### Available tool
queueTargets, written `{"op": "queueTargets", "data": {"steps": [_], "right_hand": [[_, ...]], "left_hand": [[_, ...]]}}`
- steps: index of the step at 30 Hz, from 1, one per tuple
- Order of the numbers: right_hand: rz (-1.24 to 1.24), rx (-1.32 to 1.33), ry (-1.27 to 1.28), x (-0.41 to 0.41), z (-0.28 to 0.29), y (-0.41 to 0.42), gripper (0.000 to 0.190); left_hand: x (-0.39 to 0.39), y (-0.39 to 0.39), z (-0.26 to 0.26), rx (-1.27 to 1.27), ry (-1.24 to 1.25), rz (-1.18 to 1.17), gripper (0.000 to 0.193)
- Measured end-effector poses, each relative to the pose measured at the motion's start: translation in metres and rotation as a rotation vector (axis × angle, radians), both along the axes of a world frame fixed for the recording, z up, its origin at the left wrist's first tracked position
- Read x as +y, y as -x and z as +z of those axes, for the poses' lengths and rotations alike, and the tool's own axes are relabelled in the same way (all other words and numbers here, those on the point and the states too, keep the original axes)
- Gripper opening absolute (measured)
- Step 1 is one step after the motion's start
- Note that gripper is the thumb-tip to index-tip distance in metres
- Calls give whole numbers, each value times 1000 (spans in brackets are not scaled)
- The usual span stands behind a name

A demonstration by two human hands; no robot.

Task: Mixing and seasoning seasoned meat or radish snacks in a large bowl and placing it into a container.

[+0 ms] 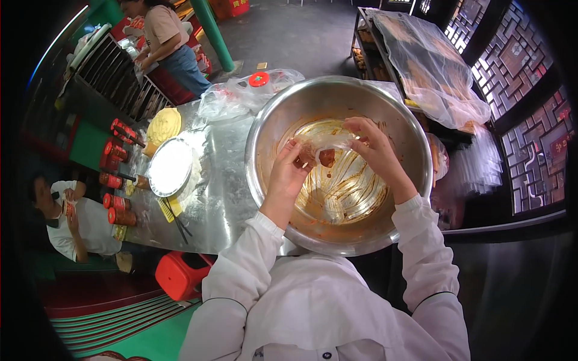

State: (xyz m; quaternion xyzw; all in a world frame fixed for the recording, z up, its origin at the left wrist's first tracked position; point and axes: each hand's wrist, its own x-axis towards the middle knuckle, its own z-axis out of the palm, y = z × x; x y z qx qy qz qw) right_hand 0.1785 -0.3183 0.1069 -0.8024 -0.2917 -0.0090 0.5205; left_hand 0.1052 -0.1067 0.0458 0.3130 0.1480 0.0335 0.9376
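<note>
A large stainless steel bowl [264, 189] stands before me, its inside smeared with orange-brown oily sauce. Over it, my left hand [291, 160] pinches one side of a thin clear plastic piece [334, 141]; whether it is a bag or a glove I cannot tell. Fingers and thumb of my right hand [372, 146] grip its other side. Between the hands a reddish-brown lump [327, 157] shows, close to the plastic; I cannot tell whether it is inside. The plastic partly covers my left fingertips.
The steel table [226, 180] carries a round white-topped basin [170, 167], yellow dough [164, 126], chopsticks [176, 221] and several red-lidded jars [122, 217]. A plastic-covered rack [420, 58] stands at the far right. Two people [165, 45] are on the left. A red stool [180, 276] stands below the table edge.
</note>
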Motion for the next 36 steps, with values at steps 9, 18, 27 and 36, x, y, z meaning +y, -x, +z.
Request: {"op": "queueTargets", "data": {"steps": [9, 18, 27, 36], "right_hand": [[-6, 257, -72, 10, -29, 12, 10], [126, 858, -401, 118, 3, 17, 12], [282, 782, 87, 323, 13, 1, 13], [622, 755, 449, 423, 11, -22, 25]], "left_hand": [[-6, -7, -12, -25, 203, 132, 27], [79, 17, -4, -156, -23, 70, 54], [253, 17, -63, 27, -113, 154, 37], [310, 14, -94, 58, -145, 257, 11]]}}
